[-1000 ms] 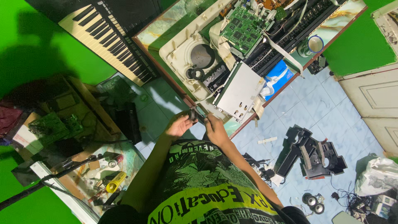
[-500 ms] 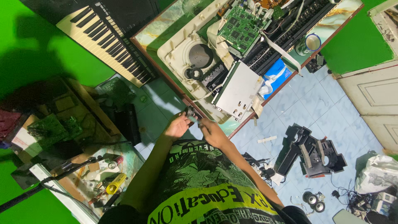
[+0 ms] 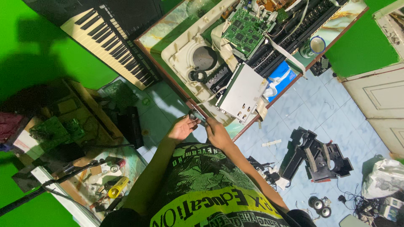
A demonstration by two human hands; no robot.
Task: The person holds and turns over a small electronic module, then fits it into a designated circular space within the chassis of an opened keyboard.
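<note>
My left hand (image 3: pixel 182 128) and my right hand (image 3: pixel 218 134) meet just in front of the table's near edge. Together they hold a small dark part (image 3: pixel 197 116), pinched between the fingers of both hands; its exact shape is too small to tell. Right above the hands, an opened cream keyboard casing (image 3: pixel 179 50) lies on the marbled table (image 3: pixel 155 35). Inside it are a round speaker opening (image 3: pixel 204 58), a grey metal plate (image 3: pixel 244 93) and a green circuit board (image 3: pixel 246 29).
A black-and-white keyboard (image 3: pixel 111 44) leans at the left. A mug (image 3: pixel 312 46) and a blue pack (image 3: pixel 281 77) sit on the table's right part. Black plastic parts (image 3: pixel 313 155), small speakers (image 3: pixel 317 205) and a white bag (image 3: pixel 385 180) lie on the blue tiled floor. A cluttered shelf with tools (image 3: pixel 105 180) stands at lower left.
Both hands stay together on the small part and have barely shifted; the view has drifted slightly.
</note>
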